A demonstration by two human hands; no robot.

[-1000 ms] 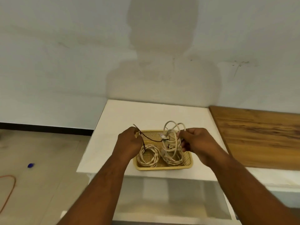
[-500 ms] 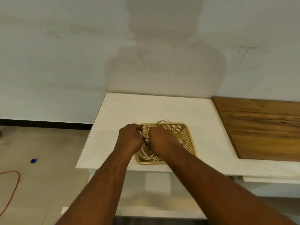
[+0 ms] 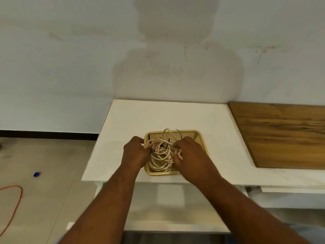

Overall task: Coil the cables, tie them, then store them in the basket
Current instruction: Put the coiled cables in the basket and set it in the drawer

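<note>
A yellow perforated plastic basket (image 3: 189,133) sits near the front edge of a white table (image 3: 158,117). Inside it lie coils of cream-white cable (image 3: 161,155), with thin black ties (image 3: 179,132) sticking up near the basket's far rim. My left hand (image 3: 136,152) is at the basket's left rim, its fingers curled against the cable. My right hand (image 3: 189,154) lies over the right half of the basket with fingers curled into the coils, hiding the cable beneath it.
A wooden board (image 3: 281,134) lies on the surface to the right of the table. The wall stands close behind. On the floor at left are an orange cord (image 3: 16,199) and a small blue object (image 3: 36,174).
The coil that my right hand held up above the basket now lies down inside it. Both hands have come down onto the cables, and my right hand has shifted back to the right.
</note>
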